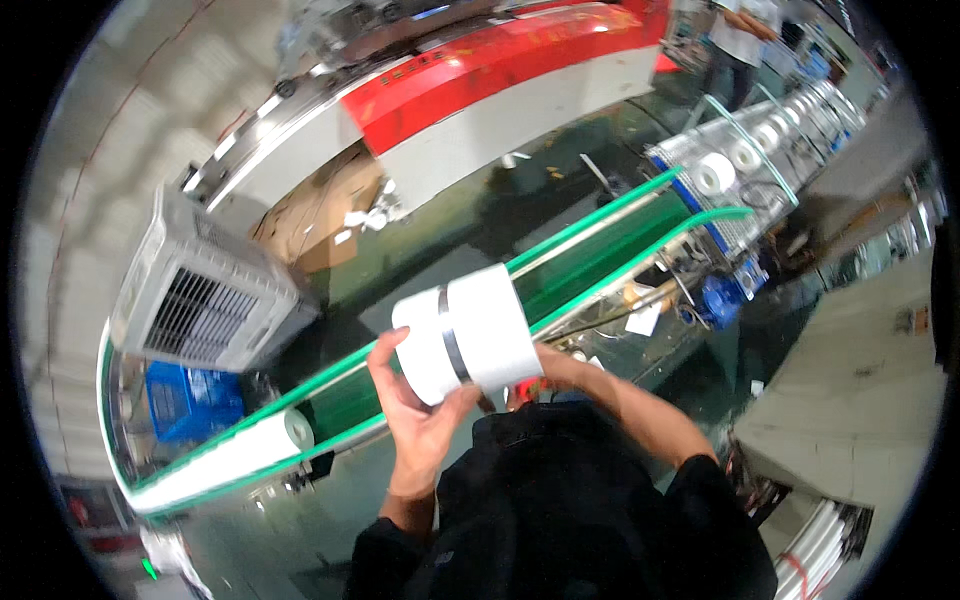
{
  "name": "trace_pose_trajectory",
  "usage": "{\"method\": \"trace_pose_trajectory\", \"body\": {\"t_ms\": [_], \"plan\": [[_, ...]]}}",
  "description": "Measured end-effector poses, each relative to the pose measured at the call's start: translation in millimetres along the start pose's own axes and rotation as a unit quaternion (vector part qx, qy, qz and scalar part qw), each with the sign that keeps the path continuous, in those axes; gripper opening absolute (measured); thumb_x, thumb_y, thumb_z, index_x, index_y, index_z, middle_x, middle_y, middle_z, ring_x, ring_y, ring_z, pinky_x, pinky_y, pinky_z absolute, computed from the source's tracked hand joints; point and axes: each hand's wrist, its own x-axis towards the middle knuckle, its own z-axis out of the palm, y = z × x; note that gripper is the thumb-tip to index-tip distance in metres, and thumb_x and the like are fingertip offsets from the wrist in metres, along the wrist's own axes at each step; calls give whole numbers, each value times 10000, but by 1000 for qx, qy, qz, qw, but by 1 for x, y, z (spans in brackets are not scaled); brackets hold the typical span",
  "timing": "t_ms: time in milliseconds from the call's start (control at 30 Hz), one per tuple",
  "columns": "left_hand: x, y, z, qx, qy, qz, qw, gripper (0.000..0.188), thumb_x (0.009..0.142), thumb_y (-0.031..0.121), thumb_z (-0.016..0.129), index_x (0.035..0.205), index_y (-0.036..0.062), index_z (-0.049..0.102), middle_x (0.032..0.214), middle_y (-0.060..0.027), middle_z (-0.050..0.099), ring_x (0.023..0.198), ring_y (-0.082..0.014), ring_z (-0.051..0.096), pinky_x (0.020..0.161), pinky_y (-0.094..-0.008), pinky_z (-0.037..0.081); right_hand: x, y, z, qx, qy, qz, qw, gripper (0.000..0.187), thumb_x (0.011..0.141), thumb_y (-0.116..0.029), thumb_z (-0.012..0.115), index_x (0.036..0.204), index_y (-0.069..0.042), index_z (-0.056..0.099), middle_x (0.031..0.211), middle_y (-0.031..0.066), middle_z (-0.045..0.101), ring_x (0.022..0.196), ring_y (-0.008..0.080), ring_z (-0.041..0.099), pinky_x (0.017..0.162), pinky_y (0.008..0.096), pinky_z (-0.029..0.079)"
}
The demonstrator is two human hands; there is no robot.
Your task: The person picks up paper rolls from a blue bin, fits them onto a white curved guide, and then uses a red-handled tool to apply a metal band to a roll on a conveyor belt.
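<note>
a person holds a short white roll (pixel 470 333) up over a green conveyor belt (pixel 590 262), both bare hands on it. the roll shows a dark slit running round it, which splits it into a narrower end piece and a wider one, the two still pressed together. the left hand (pixel 418 400) cups the near end from below, thumb and fingers curled round the narrower piece and clasping it. the right hand (pixel 530 375) is mostly hidden behind the roll's wider piece, with only its wrist and part of the palm showing against the lower edge; it touches the roll, but how firmly it grips cannot be told. something small and red shows just below that hand, too hidden to name. a long white roll (pixel 232 460) lies on the belt down to the left, well apart from the hands. further up the line, more white rolls (pixel 715 172) sit in a clear-sided feed rack. a grey cooling fan unit (pixel 205 295) stands to the left, with a blue crate (pixel 192 400) below it and cardboard boxes (pixel 318 215) beside a red and white machine (pixel 480 85). another person (pixel 742 35) stands at the far end.
</note>
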Motion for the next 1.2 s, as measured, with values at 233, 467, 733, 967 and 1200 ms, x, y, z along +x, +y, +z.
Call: {"method": "trace_pose_trajectory", "body": {"t_ms": [233,467,733,967,1200], "plan": [[27,-10,-57,508,-146,177,830,585,666,-34,706,1192,110,492,1018,-121,609,1017,-322,578,1109,-585,163,-72,-79,94,-381,-65,-81,919,250,912,-243,612,996,-8,631,814,77,652,754,168,625,692,301,477],[16,-15,-79,129,-294,-388,864,667,709,-1,724,1288,133,421,1058,-50,549,1015,-180,520,867,-358,435,-64,-115,111,-541,25,-143,828,212,816,-178,704,907,-2,629,730,84,588,651,210,570,606,328,445],[10,-12,-88,36,-284,-450,846,694,713,66,795,1305,135,440,1145,-77,546,1085,-211,502,885,-371,445,-51,-109,102,-509,-9,-110,853,111,805,-111,694,852,-17,659,780,55,582,703,156,547,648,282,428],[8,-18,-91,34,-318,-452,833,739,709,66,805,1336,134,419,1174,-101,552,1061,-222,533,868,-374,470,-45,-103,101,-486,-26,-81,870,135,790,-127,676,791,-2,625,777,92,585,724,230,564,675,328,442],[9,-26,-86,55,-338,-454,822,747,706,99,817,1333,106,411,1152,-109,558,1061,-227,538,874,-366,471,-47,-100,95,-468,-43,-63,880,125,801,-96,678,783,0,601,789,48,553,713,139,522,665,282,421]]}}
